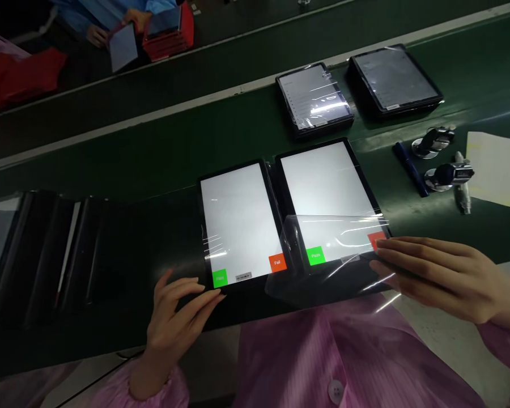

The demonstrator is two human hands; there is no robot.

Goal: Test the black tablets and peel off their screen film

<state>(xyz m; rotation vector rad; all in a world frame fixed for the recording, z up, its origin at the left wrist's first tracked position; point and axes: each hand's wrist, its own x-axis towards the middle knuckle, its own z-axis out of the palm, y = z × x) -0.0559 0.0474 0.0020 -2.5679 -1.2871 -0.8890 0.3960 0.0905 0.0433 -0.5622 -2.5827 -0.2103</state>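
Two tablets lie side by side on the green belt [153, 164], both with white screens showing a green Pass and a red Fail button. My left hand [176, 317] rests with its fingertips at the lower left corner of the left tablet [238, 221], beside its Pass button. My right hand [442, 277] lies flat at the lower right corner of the right tablet [327, 192], fingertips near its Fail button, touching the clear plastic film [323, 272] that is lifted off the screen's lower part.
Two more film-wrapped tablets [314, 99] [393, 79] lie further back on the belt. A dark pen [410, 169], metal tools [444, 170] and a white sheet [499, 170] sit at right. A row of dark tablets [46, 255] stands at left. Another person's hands hold a tablet [121, 45] across the line.
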